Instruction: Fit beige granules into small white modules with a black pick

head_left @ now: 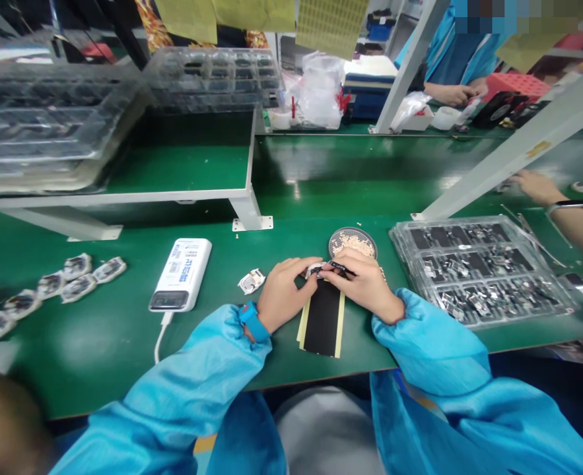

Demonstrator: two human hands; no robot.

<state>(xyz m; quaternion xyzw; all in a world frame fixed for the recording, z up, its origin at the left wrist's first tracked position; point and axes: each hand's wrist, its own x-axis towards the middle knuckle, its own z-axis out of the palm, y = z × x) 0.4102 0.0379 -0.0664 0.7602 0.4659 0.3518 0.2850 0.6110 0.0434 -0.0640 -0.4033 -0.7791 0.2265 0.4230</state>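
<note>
The left hand (284, 293) and the right hand (363, 285) are close together, and their fingers (309, 265) pinch between them a small dark part (333, 266) with a silver edge; it is too small to tell its exact kind. Just below the hands lies a black strip (322, 321) with pale yellow edges, and just above them sits a round mesh dish (352, 242) carrying beige pieces. To the right of the hands, a clear plastic tray (479, 270) holds many dark parts. To the left, on the green worktop (291, 241), are a small foil piece (251, 281), a white power bank (179, 274) and a group of wrapped parts (76, 280). Beyond the tray, the hand of another person (536, 187) rests near the edge of the view.
</note>
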